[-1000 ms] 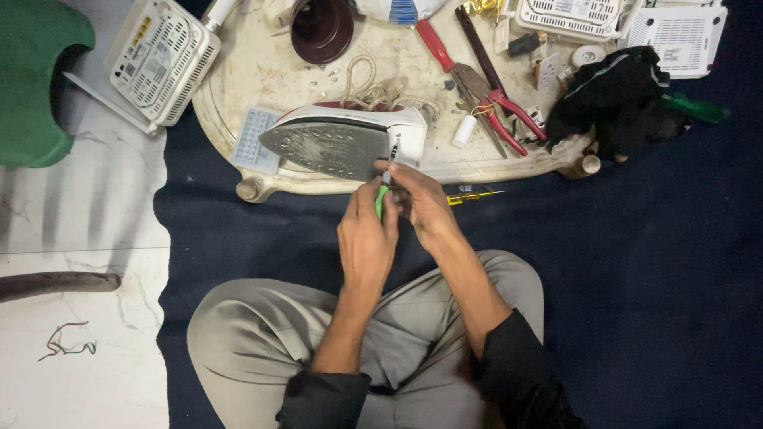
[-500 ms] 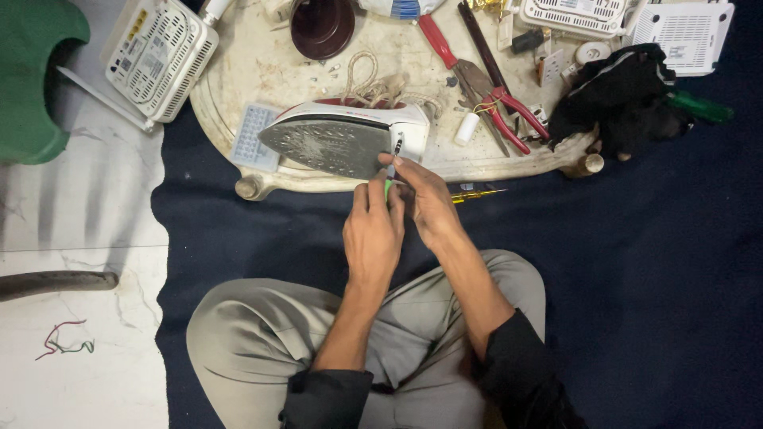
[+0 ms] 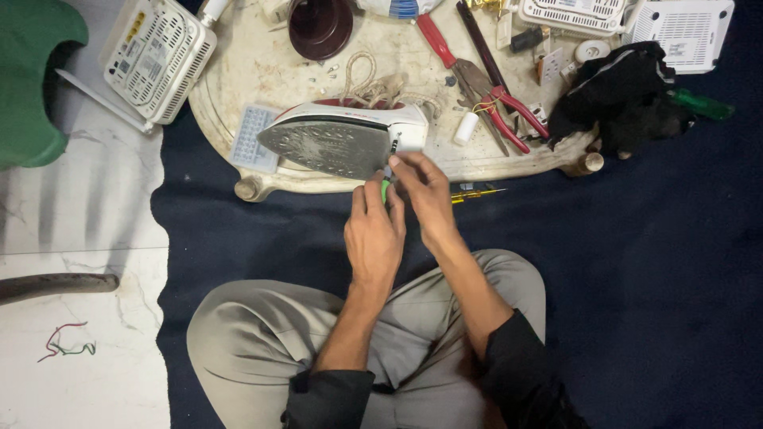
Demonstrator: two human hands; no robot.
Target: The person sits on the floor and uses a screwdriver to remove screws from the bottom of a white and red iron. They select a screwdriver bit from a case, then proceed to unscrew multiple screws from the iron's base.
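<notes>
Dark blue carpet (image 3: 652,278) covers the floor where a person sits cross-legged in grey trousers, facing a low, pale oval table (image 3: 262,71) cluttered with tools. Both bare hands meet at the near edge of that table. Left hand (image 3: 373,234) is closed around a small green-handled tool (image 3: 385,191), probably a screwdriver, though most of it is hidden between the fingers. Right hand (image 3: 425,195) sits just beside the left, its fingertips pinched at the top of the same tool. Directly beyond the hands, touching distance away, an electric iron (image 3: 342,143) lies on its side with its grey soleplate facing the person; the tool tip meets its rear end. Farther past the right hand lie red-handled pliers (image 3: 509,111), a small white cylinder (image 3: 466,127) and a heap of black cloth (image 3: 620,99). Beyond the left hand stands a dark brown bowl (image 3: 320,25), and farther out to the left a white vented box (image 3: 159,56).
</notes>
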